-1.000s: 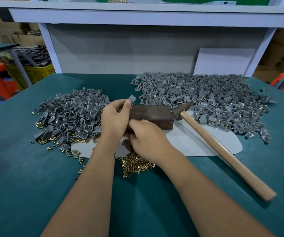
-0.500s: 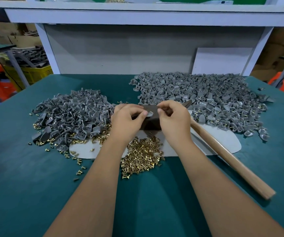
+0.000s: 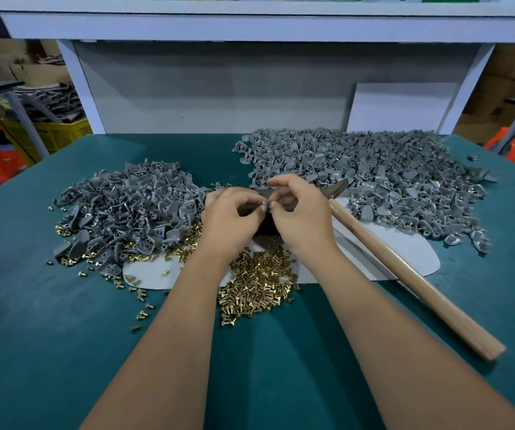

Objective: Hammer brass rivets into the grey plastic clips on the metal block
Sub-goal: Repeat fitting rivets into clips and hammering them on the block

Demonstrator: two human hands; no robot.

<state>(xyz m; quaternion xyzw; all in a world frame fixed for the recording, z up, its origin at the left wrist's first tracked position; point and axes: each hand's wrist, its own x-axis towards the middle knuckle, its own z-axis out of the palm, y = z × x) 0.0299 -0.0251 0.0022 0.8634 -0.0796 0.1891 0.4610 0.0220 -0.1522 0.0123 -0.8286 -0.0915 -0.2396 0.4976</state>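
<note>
While two hands pinch one clip, one hammer, one block

A single wide-angle view from the person's head looks forward and steeply down over both forearms onto the green surface. It sits close, so the arms fill the lower frame. Straight lines bow near the edges, and the white shelf frame crosses the top.
</note>
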